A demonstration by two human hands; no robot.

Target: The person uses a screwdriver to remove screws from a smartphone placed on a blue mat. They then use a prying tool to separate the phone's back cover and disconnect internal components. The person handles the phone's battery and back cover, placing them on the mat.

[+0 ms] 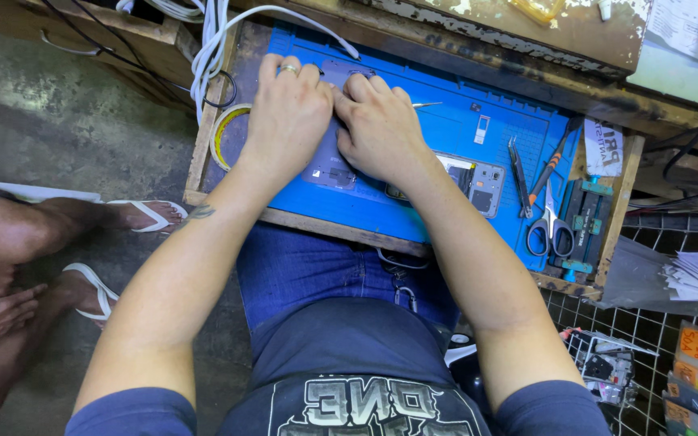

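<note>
Nearest: person's lap in blue jeans (pixel 300 270), concrete floor (pixel 66 121) to the left with another person's feet in white flip-flops (pixel 151 214). Wire basket (pixel 656 323) at right. Wooden tray (pixel 620 210) holds a blue work mat (pixel 462 133). Left hand (pixel 284 121), ring on, fingers curled and pressing down on a grey phone body (pixel 329 169) lying flat on the mat's left half. Right hand (pixel 381 129) also curled on it, fingertips meeting the left; what it pinches, cannot tell. Opened phone frame (pixel 482 182) just beside the right wrist. Tweezers (pixel 519 173), scissors (pixel 551 230) at mat's right. Tape roll (pixel 224 133) left edge. White cables (pixel 212 40) farthest.
</note>
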